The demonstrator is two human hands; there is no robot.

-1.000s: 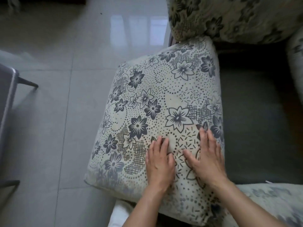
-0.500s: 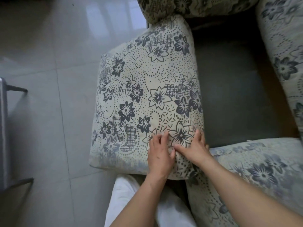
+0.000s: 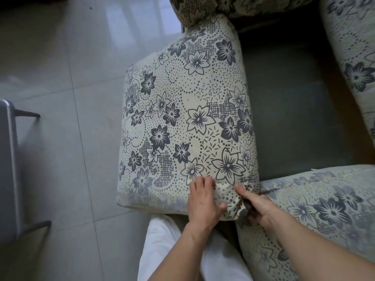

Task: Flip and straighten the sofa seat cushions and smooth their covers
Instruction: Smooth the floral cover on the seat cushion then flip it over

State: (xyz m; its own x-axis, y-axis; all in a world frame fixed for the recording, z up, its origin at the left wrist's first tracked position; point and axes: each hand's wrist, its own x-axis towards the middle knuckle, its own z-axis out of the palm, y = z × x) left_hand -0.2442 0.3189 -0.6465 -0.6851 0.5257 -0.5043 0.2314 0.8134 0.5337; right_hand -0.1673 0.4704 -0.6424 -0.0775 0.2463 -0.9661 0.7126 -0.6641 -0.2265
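We count two cream seat cushions printed with dark flowers: the large square cushion [image 3: 188, 118] stands tilted on the sofa's front edge, overhanging the grey tiled floor [image 3: 60, 138], and a second cushion [image 3: 324, 209] lies at its near right corner, with the bare grey-green sofa base [image 3: 288, 102] open between them. Our two hands meet at that near corner. The left hand [image 3: 203, 201] pinches bunched cover between curled fingers and thumb, while the right hand [image 3: 257, 207] grips the fabric beside it.
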